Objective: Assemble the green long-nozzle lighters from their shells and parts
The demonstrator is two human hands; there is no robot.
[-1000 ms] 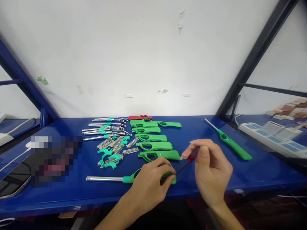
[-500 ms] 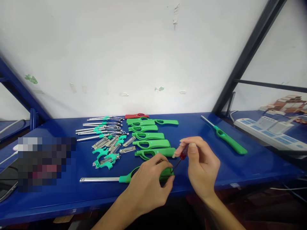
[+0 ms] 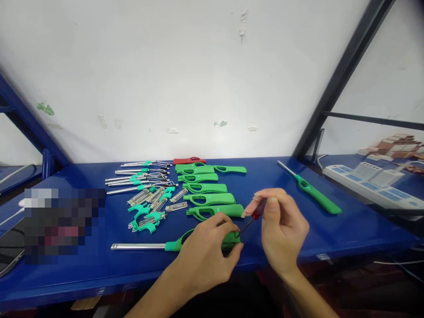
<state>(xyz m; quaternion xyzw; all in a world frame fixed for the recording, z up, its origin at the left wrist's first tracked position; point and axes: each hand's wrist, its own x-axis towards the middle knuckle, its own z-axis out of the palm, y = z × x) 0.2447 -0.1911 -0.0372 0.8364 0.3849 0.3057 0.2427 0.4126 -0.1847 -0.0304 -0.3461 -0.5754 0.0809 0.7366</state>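
Observation:
My left hand is closed around the green handle of a long-nosed lighter, which lies across the front of the table with its silver tube pointing left. In my right hand is a small screwdriver with a red handle, gripped between thumb and fingers. Its thin shaft slants down to the handle's right end; whether the tip sits in a screw is too small to tell. Just behind, green handle shells lie in a column. Most of the held lighter's handle is hidden under my left hand.
Silver tubes with wires, clear fuel tanks and teal triggers lie to the left. A red shell is at the back. A whole green lighter and a white power strip are at right. A phone lies far left.
My right hand has shifted slightly right with the screwdriver, whose shaft now leans lower. My left hand and the lighter stay almost where they were.

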